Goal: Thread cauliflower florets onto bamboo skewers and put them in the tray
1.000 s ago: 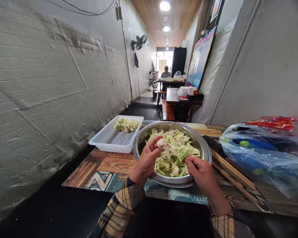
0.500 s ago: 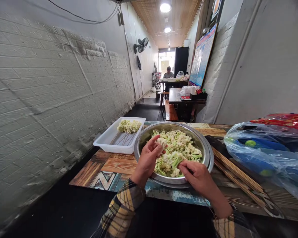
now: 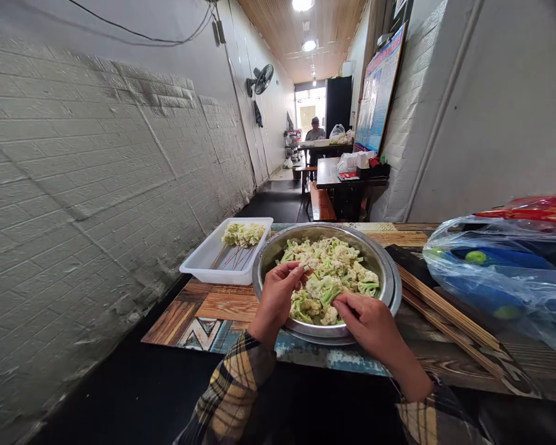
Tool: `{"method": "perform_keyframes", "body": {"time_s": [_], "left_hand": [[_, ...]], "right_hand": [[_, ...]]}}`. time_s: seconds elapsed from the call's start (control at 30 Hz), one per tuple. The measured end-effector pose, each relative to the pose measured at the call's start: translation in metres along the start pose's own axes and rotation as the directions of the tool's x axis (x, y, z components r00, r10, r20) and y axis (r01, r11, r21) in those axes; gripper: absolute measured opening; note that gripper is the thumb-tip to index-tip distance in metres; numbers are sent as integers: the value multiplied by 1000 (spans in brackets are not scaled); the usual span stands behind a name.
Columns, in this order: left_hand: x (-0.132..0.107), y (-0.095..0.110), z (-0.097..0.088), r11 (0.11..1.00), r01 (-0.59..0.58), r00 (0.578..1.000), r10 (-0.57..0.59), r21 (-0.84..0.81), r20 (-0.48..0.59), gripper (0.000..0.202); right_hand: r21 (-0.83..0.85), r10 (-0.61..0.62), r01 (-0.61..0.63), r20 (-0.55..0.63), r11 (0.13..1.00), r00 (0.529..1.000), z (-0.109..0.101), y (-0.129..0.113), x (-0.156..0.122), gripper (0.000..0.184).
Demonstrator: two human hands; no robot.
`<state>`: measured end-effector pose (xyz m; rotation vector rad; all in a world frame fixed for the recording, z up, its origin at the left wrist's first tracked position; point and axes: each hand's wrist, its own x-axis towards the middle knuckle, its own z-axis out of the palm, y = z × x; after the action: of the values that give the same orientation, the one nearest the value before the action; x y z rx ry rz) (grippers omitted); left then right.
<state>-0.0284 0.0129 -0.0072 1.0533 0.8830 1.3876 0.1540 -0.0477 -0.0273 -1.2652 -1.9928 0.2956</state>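
A wide steel bowl full of cut cauliflower stands before me on the table. My left hand is over the bowl's left side, thumb and fingers pinched on a pale cauliflower floret that they partly hide. At the front right of the bowl, my right hand has its thumb and forefinger closed at the green stem of a floret. Left of the bowl, a white plastic tray holds skewered cauliflower, its sticks pointing toward me.
Bamboo skewers lie right of the bowl, beside a clear plastic bag with blue and green contents. A brick-patterned wall runs along the left. Farther back are another table, a bench and a seated person.
My left fingers, more spread before, have closed together and dipped slightly. My right hand stays by the floret stem. The whole view has shifted a little.
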Motion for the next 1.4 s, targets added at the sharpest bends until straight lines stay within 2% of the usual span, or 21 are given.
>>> {"method": "perform_keyframes", "body": {"time_s": [0.17,0.37,0.7,1.03,1.4], "left_hand": [[0,1,0,1000,-16,1000,16,-5,-2,24],[-1,2,1,1000,-16,1000,16,-13,3,26],[-1,0,2,993,-104,992,108,60,-60,24],[-2,0,3,992,-100,987,108,75,-118,23],[-2,-1,2,987,-124,981,136,99,-135,22]], "right_hand": [[-11,-18,18,34,1000,999,1,0,0,32],[-36,23,-23,7,999,1000,1,-2,1,33],[-15,36,-36,4,999,999,1,-4,1,32],[-47,11,-10,6,999,1000,3,0,0,32],[-27,19,-19,13,999,1000,3,-1,1,34]]}}
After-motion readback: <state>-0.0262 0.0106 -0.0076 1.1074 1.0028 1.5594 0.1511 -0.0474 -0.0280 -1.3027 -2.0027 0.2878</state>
